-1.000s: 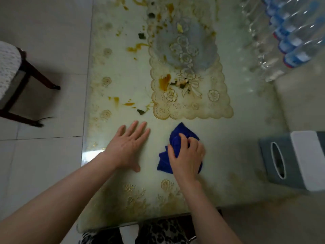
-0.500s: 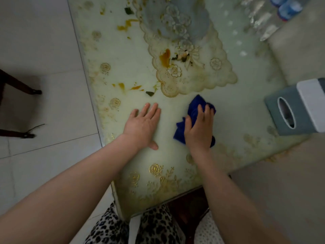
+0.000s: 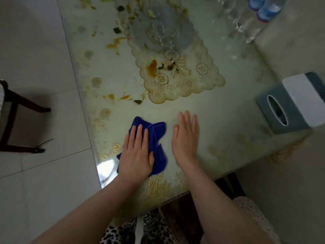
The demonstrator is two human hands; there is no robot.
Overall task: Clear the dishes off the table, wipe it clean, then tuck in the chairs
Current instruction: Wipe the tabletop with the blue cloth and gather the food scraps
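Observation:
My left hand lies flat on a crumpled blue cloth and presses it onto the pale glass-topped table near the front left corner. To its right, my right hand rests palm down on the bare tabletop with its fingers straight, holding nothing. Orange sauce stains and dark food scraps sit on a lace mat and more are scattered along the table's left side. No dishes are in view.
A grey and white tissue box stands at the table's right edge. Several water bottles lie at the far right. A dark wooden chair stands on the tiled floor to the left; another chair seat shows below the front edge.
The blue cloth has passed from my right hand to my left hand and moved left toward the table's corner. My right hand now lies flat and empty beside it.

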